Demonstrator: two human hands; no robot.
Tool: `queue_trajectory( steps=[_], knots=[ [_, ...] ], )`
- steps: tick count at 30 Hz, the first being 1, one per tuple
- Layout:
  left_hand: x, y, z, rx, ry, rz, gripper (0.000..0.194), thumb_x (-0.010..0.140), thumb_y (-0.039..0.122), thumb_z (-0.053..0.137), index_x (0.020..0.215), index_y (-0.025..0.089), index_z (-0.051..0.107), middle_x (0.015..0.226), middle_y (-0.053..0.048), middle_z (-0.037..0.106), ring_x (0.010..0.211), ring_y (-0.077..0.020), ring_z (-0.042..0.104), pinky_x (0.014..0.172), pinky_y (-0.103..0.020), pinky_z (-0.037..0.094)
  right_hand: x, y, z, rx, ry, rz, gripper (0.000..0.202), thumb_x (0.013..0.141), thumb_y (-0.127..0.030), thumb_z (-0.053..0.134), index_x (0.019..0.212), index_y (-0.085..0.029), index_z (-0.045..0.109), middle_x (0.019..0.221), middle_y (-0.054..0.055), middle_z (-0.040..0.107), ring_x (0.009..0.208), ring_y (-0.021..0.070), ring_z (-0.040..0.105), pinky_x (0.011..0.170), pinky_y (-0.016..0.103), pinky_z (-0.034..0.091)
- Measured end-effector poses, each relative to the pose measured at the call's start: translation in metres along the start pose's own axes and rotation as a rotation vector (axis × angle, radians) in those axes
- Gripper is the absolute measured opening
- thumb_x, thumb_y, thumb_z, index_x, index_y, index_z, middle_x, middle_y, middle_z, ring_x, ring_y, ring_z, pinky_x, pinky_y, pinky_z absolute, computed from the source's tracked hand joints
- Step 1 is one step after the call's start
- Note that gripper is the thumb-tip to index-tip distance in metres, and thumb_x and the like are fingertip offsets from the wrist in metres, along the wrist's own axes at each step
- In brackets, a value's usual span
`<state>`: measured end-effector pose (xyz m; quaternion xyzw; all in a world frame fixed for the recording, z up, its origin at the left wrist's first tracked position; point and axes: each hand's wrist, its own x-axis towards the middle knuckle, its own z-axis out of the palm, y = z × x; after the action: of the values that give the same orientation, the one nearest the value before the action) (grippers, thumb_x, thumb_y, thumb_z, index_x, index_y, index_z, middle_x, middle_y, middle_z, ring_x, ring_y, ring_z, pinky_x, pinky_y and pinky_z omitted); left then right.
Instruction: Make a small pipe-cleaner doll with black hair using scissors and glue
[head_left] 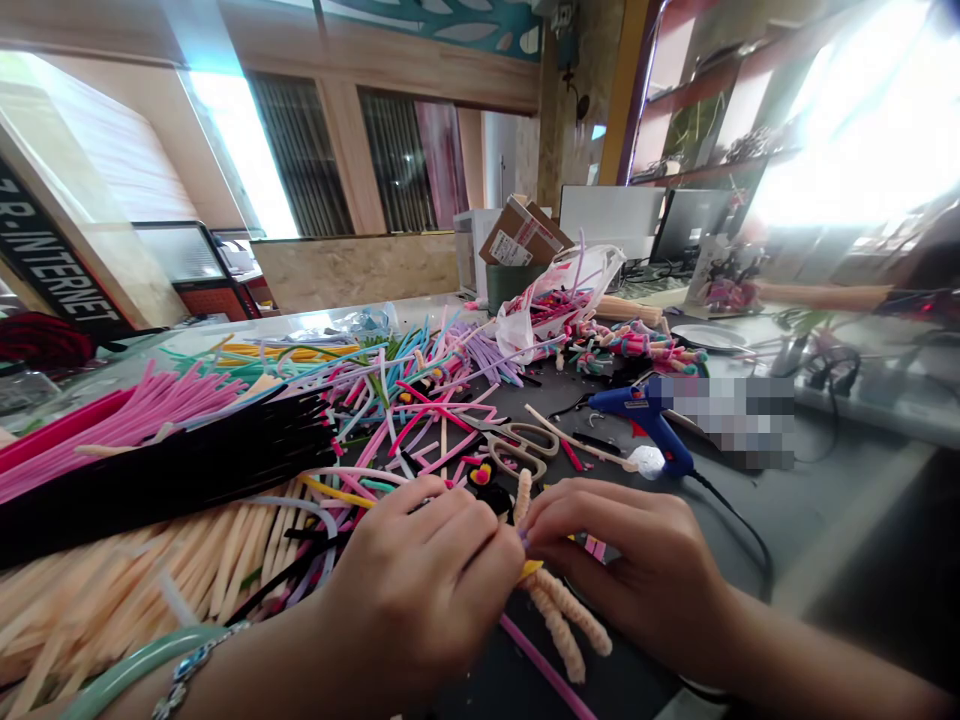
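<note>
Between my hands is a small pipe cleaner doll (568, 617), with two coiled peach legs pointing toward me and a peach limb sticking up. My left hand (427, 570) is closed round the doll, its fingers hiding most of the body. From the other side, my right hand (630, 560) pinches at a bit of purple on the doll's middle. A scrap of yellow shows under the left fingers. Below the hands, a pink-purple pipe cleaner (546, 667) runs toward the near edge. Just beyond them lies a black piece with a pink-and-yellow flower (482, 474).
Scissors (517, 445) and a blue glue gun (652, 420) with a trailing cord lie ahead. Peach pipe cleaners (150, 570), a black bundle (180, 470) and pink ones (161, 400) fill the left. A plastic bag (517, 330) stands farther back. Someone's arm (825, 297) reaches in at right.
</note>
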<state>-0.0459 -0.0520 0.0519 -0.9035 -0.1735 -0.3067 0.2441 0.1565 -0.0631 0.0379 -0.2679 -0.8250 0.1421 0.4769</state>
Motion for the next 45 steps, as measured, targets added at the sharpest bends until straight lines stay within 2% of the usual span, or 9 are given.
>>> queue_trajectory(
  steps=[3, 8, 13, 17, 23, 29, 38, 40, 45],
  knots=[
    [0.002, -0.003, 0.003, -0.270, -0.020, -0.209, 0.007, 0.085, 0.013, 0.057, 0.086, 0.018, 0.062, 0.074, -0.002, 0.069, 0.067, -0.0176, 0.065, 0.062, -0.031, 0.051, -0.001, 0.003, 0.000, -0.022, -0.001, -0.032, 0.012, 0.087, -0.008, 0.057, 0.087, -0.018, 0.063, 0.082, 0.003, 0.069, 0.075, 0.0105, 0.067, 0.069, 0.018, 0.054],
    [0.007, -0.009, 0.007, -1.087, -0.287, -0.689, 0.015, 0.078, 0.023, 0.073, 0.091, 0.020, 0.066, 0.081, 0.001, 0.073, 0.069, -0.0126, 0.067, 0.062, -0.021, 0.053, -0.004, 0.008, -0.001, -0.090, 0.049, -0.108, 0.012, 0.086, -0.007, 0.060, 0.089, -0.017, 0.067, 0.083, 0.004, 0.072, 0.072, 0.0097, 0.068, 0.065, 0.016, 0.054],
    [0.003, -0.011, 0.019, -1.571, -0.279, -0.980, 0.015, 0.076, 0.023, 0.075, 0.086, 0.015, 0.068, 0.077, -0.003, 0.073, 0.074, -0.0162, 0.070, 0.070, -0.027, 0.056, -0.008, 0.009, -0.002, -0.189, 0.073, -0.135, 0.012, 0.088, -0.012, 0.060, 0.092, -0.020, 0.068, 0.084, 0.003, 0.074, 0.071, 0.0092, 0.069, 0.063, 0.015, 0.054],
    [-0.001, -0.013, 0.028, -1.730, -0.318, -1.058, 0.020, 0.069, 0.023, 0.081, 0.079, 0.014, 0.066, 0.070, -0.002, 0.073, 0.066, -0.0135, 0.070, 0.066, -0.025, 0.054, -0.012, 0.009, 0.000, -0.223, 0.030, -0.166, 0.014, 0.090, -0.011, 0.055, 0.094, -0.019, 0.067, 0.085, 0.004, 0.074, 0.070, 0.0102, 0.069, 0.063, 0.017, 0.054],
    [-0.003, -0.013, 0.034, -1.773, -0.290, -1.131, 0.025, 0.061, 0.022, 0.087, 0.073, 0.013, 0.067, 0.065, -0.001, 0.072, 0.060, -0.0124, 0.068, 0.064, -0.024, 0.054, -0.018, 0.014, 0.003, -0.227, -0.011, -0.194, 0.017, 0.090, -0.008, 0.052, 0.093, -0.015, 0.066, 0.085, 0.007, 0.072, 0.069, 0.0126, 0.068, 0.059, 0.019, 0.052],
    [-0.003, -0.011, 0.032, -1.779, -0.246, -1.125, 0.022, 0.058, 0.019, 0.088, 0.066, 0.012, 0.069, 0.067, -0.002, 0.072, 0.058, -0.0128, 0.068, 0.061, -0.024, 0.054, -0.015, 0.014, 0.004, -0.117, -0.028, -0.140, 0.015, 0.090, -0.010, 0.056, 0.094, -0.015, 0.069, 0.083, 0.006, 0.072, 0.070, 0.0108, 0.068, 0.063, 0.016, 0.052],
    [-0.011, -0.014, 0.038, -1.743, -0.323, -1.024, 0.024, 0.067, 0.029, 0.083, 0.072, 0.012, 0.068, 0.067, -0.002, 0.069, 0.059, -0.0113, 0.066, 0.059, -0.020, 0.052, -0.016, 0.019, 0.003, -0.036, -0.028, -0.147, 0.011, 0.090, -0.013, 0.058, 0.093, -0.015, 0.069, 0.084, 0.006, 0.073, 0.073, 0.0100, 0.069, 0.067, 0.015, 0.053],
    [-0.014, -0.015, 0.037, -1.611, -0.337, -0.914, 0.022, 0.073, 0.030, 0.079, 0.073, 0.012, 0.067, 0.068, -0.003, 0.069, 0.063, -0.0127, 0.067, 0.061, -0.021, 0.052, -0.018, 0.020, 0.004, -0.013, -0.049, -0.139, 0.010, 0.091, -0.014, 0.058, 0.092, -0.015, 0.068, 0.081, 0.006, 0.073, 0.072, 0.0100, 0.069, 0.068, 0.015, 0.053],
    [-0.010, -0.014, 0.021, -1.164, -0.266, -0.362, 0.004, 0.083, 0.014, 0.066, 0.080, 0.013, 0.065, 0.078, -0.007, 0.072, 0.075, -0.0143, 0.067, 0.073, -0.022, 0.051, -0.026, 0.019, 0.007, 0.032, -0.067, -0.138, 0.011, 0.092, -0.015, 0.057, 0.099, -0.014, 0.064, 0.082, 0.005, 0.072, 0.072, 0.0100, 0.068, 0.070, 0.014, 0.054]
  ],
)
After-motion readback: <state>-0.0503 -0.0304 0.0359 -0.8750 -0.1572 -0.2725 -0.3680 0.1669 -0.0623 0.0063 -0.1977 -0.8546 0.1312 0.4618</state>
